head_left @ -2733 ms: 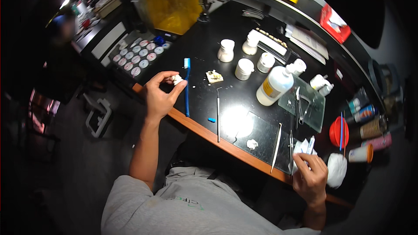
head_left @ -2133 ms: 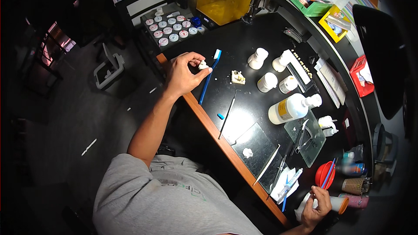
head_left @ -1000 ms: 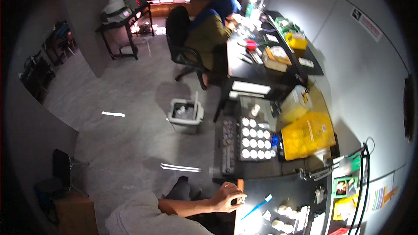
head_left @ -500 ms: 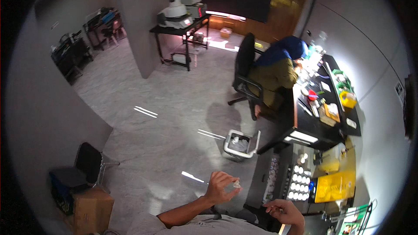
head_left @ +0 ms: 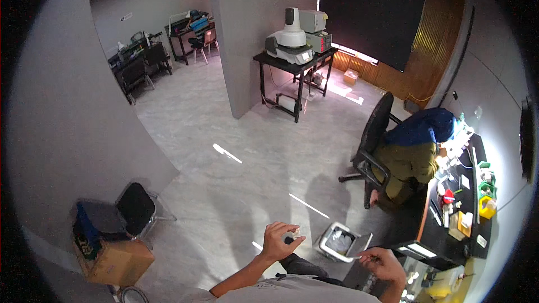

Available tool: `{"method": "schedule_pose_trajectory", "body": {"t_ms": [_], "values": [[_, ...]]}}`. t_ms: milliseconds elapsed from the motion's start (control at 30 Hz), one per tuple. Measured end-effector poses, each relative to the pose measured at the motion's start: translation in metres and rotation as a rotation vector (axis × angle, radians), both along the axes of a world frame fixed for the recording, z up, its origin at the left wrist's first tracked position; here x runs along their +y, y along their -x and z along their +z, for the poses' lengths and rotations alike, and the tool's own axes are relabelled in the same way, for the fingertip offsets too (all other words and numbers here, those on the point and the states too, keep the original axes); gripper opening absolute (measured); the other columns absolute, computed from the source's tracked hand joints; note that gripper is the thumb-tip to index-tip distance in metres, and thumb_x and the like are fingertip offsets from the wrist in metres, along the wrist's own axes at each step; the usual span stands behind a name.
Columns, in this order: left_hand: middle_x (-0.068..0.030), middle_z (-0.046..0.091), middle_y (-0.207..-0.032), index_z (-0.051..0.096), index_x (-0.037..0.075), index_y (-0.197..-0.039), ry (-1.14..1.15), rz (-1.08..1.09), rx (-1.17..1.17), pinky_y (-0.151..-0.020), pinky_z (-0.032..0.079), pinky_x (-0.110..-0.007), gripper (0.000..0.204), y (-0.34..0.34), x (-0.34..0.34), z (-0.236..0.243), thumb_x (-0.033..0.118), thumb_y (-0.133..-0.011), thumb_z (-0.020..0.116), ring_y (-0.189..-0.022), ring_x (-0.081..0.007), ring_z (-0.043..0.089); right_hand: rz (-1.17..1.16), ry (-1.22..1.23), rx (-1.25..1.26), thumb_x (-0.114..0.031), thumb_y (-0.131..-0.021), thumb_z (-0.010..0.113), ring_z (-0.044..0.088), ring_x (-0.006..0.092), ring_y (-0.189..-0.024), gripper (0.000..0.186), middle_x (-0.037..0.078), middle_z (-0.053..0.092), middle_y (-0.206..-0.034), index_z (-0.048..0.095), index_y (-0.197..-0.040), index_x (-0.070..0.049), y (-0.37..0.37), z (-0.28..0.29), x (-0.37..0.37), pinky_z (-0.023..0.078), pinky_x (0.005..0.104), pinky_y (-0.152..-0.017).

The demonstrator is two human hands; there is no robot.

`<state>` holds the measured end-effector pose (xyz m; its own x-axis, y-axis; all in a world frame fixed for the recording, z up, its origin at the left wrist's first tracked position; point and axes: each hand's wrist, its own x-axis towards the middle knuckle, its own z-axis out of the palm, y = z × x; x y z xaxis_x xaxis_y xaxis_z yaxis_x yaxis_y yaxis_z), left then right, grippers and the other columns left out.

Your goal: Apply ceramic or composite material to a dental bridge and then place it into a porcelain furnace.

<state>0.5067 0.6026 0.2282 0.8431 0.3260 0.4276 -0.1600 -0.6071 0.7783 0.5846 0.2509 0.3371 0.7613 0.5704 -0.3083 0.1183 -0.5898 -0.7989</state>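
My left hand [head_left: 275, 242] is raised in front of my body at the bottom middle. Its thumb and fingertips pinch a small, clear or whitish piece [head_left: 297, 232], too small to name. To its right, my right hand [head_left: 384, 264] hangs with curled fingers close together, pointing left; what is between them, if anything, does not show. Just beyond that hand stands a white-rimmed bin [head_left: 324, 247] with its lid up and pale bags or wrappers inside. My dark-trousered leg shows below the hands.
A person [head_left: 410, 157] sits bent over a lit, cluttered black workbench [head_left: 443, 221] on the right, in a black office chair [head_left: 377, 129]. A white machine [head_left: 290, 42] stands on a black table ahead. At lower left are a black chair [head_left: 136, 209] and a cardboard box [head_left: 120, 261].
My view has turned left and away from the bench, so the room shifts right and down. The bin now appears nearer my hands. The small piece is still in my left hand.
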Motion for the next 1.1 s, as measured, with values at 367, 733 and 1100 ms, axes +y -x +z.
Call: {"method": "schedule_pose_trajectory", "body": {"t_ms": [367, 733, 1100], "values": [[-0.0021, 0.074, -0.095, 0.076, 0.010, -0.103, -0.077, 0.204, -0.011, -0.087, 0.042, -0.038, 0.035, -0.231, 0.147, 0.047, 0.028, -0.075, 0.089, -0.093, -0.0202, 0.066, 0.384, -0.082, -0.426, -0.008, -0.086, 0.067, 0.070, 0.0273, -0.082, 0.025, 0.016, 0.071, -0.088, 0.074, -0.110, -0.003, -0.332, 0.038, 0.230, 0.054, 0.0364, -0.072], [-0.0015, 0.073, -0.092, 0.076, 0.011, -0.102, -0.073, 0.189, -0.007, -0.088, 0.045, -0.039, 0.033, -0.502, 0.312, 0.028, 0.030, -0.077, 0.087, -0.092, -0.0201, 0.067, 0.150, -0.100, -0.473, -0.002, -0.086, 0.067, 0.069, 0.0230, -0.081, 0.022, 0.015, 0.073, -0.097, 0.074, -0.106, -0.002, -0.613, -0.004, 0.374, 0.053, 0.0328, -0.070], [-0.0014, 0.071, -0.094, 0.075, 0.012, -0.106, -0.119, -0.045, 0.052, -0.094, 0.042, -0.040, 0.037, -0.848, 0.397, 0.028, 0.035, -0.079, 0.086, -0.096, -0.0215, 0.064, -0.343, -0.141, -0.153, -0.008, -0.099, 0.063, 0.061, 0.0175, -0.095, 0.030, 0.008, 0.070, -0.106, 0.067, -0.127, 0.003, -0.851, -0.055, 0.309, 0.049, 0.0304, -0.086]]}}
